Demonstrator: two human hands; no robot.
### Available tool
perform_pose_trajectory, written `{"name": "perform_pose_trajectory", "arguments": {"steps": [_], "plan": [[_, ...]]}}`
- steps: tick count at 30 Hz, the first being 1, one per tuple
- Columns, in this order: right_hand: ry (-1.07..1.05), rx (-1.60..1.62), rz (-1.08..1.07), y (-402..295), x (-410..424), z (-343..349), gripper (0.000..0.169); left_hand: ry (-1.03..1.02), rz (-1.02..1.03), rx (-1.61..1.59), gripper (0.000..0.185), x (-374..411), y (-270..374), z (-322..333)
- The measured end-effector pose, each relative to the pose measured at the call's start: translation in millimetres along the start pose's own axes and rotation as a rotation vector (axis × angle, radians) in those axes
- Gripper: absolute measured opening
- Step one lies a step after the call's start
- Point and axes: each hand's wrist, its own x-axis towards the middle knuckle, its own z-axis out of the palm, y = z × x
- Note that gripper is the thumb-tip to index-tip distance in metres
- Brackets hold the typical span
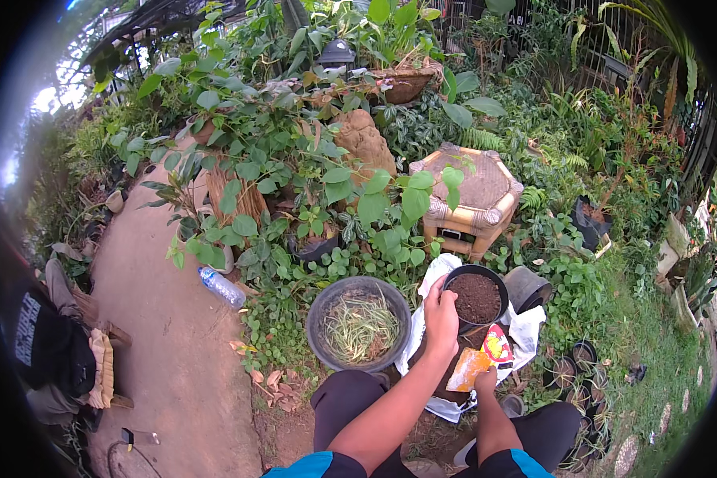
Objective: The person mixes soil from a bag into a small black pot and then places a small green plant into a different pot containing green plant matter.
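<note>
My left hand [441, 316] grips the rim of a black plastic pot [502, 294] filled with dark soil [477, 297]. Lower right of it, my right hand [486, 380] is closed on a flat orange piece [469, 369], soiled with pale smears; its exact kind cannot be told. Both are over an opened white sack [529, 328] with dark soil inside and a red and yellow print. Left of the sack stands a round dark basin [315, 322] holding cut grass-like plants [361, 328]. An empty black pot [523, 287] lies tilted behind the sack's right side.
A bamboo stool [472, 185] stands beyond the sack. A plastic water bottle [221, 288] lies at the path's edge [173, 334]. Several small potted plants [576, 376] stand at the right. A seated person [54, 346] is at the far left. Leafy vines hang ahead.
</note>
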Motion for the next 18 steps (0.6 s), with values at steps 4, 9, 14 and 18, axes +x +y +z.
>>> {"name": "perform_pose_trajectory", "arguments": {"steps": [4, 9, 14, 18], "plan": [[0.024, 0.033, 0.001, 2.1, 0.1, 18.1, 0.027, -0.018, -0.012, -0.036, 0.042, -0.3, 5.1, -3.0], [-0.039, 0.105, 0.043, 42.6, 22.5, 50.9, 0.022, 0.008, -0.016, -0.031, 0.043, 10.2, -0.4, -8.1], [-0.337, 0.093, 0.121, 53.1, 28.4, 71.7, 0.022, -0.006, -0.006, -0.041, 0.043, 14.8, 2.8, -6.5], [-0.277, 0.108, 0.121, 11.1, -10.5, 74.9, 0.02, 0.024, 0.003, -0.041, 0.042, 16.0, 9.5, -16.1]]}}
